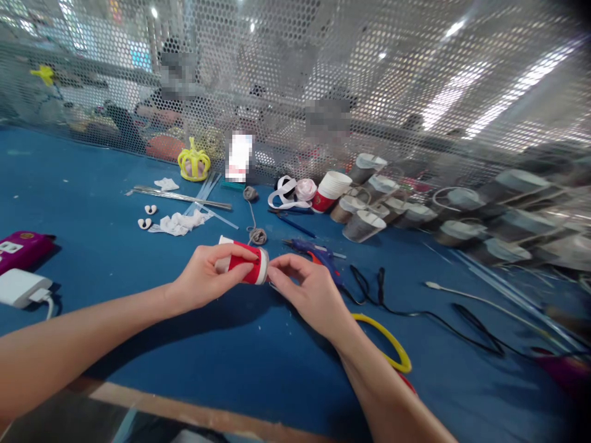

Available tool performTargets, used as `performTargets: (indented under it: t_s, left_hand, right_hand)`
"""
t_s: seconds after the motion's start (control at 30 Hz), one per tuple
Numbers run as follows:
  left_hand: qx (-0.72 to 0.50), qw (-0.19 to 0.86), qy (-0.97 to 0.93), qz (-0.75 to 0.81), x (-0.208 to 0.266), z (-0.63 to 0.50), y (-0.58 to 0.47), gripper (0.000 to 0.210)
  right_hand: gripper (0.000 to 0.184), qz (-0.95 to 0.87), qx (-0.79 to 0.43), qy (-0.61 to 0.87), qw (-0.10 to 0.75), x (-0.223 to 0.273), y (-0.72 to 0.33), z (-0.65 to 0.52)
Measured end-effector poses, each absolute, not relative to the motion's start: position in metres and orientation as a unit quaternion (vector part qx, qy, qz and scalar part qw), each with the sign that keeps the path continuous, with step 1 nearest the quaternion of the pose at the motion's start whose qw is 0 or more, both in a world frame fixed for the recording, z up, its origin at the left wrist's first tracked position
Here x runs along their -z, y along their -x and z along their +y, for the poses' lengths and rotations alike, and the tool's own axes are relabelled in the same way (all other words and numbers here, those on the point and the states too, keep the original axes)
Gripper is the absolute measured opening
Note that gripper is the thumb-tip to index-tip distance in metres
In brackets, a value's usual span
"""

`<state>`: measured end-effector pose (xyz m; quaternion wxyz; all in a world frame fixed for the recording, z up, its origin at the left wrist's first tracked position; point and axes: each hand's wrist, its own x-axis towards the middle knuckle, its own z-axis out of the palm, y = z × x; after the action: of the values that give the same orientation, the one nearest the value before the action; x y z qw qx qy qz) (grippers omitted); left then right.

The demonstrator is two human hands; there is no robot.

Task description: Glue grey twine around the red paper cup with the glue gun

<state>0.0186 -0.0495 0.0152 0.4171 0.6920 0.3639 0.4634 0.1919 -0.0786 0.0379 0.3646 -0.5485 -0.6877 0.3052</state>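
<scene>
Red and white, the paper cup (257,271) lies on its side in my left hand (210,275), just above the blue table (221,363), with my thumb and fingers grasping its red wall. Thumb and fingertips of my right hand (311,292) bunch at the white end; whether they pinch something there I cannot tell. To handle this end well, I'd judge, the left hold should be steady but light, since thin card could dent, and the right fingertips should keep close to the edge. Beyond the cup lies a grey yarn ball (258,236), with a glue gun (327,263) to its right. My fingers hide much of the cup, my right forearm covers part of the yellow loop (404,357), and the grey-wrapped cups (512,231) at far right are blurred
</scene>
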Motion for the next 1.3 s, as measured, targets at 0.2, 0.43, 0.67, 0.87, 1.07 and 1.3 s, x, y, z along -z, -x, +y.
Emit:
performTargets:
  t_s: [0.2, 0.43, 0.67, 0.87, 1.07, 1.3]
  left_hand:
    - [-0.466, 0.423, -0.69, 0.356, -0.013, -0.0495, -0.019, 0.012]
    - [-0.472, 0.416, -0.695, 0.348, -0.0118, -0.0494, -0.0194, 0.012]
    - [-0.466, 0.426, -0.691, 0.354, -0.0124, -0.0494, -0.0195, 0.013]
    - [-0.466, 0.437, -0.681, 0.358, -0.0127, -0.05, -0.0205, 0.012]
    - [-0.458, 0.449, -0.675, 0.365, -0.0097, -0.0483, -0.02, 0.014]
    - [-0.456, 0.512, -0.615, 0.389, -0.0099, -0.0449, -0.0204, 0.019]
  right_hand:
    - [0.008, -0.683, -0.301, 0.553, 0.37, -0.0363, -0.1907, -0.0775]
    - [0.009, -0.684, -0.298, 0.558, 0.364, -0.0355, -0.1907, -0.0774]
    - [0.011, -0.668, -0.315, 0.567, 0.364, -0.0359, -0.19, -0.0775]
    - [0.011, -0.664, -0.317, 0.575, 0.357, -0.0356, -0.1899, -0.0772]
    - [0.012, -0.663, -0.322, 0.573, 0.358, -0.0345, -0.1912, -0.0766]
    - [0.015, -0.665, -0.343, 0.557, 0.361, -0.0352, -0.1932, -0.0765]
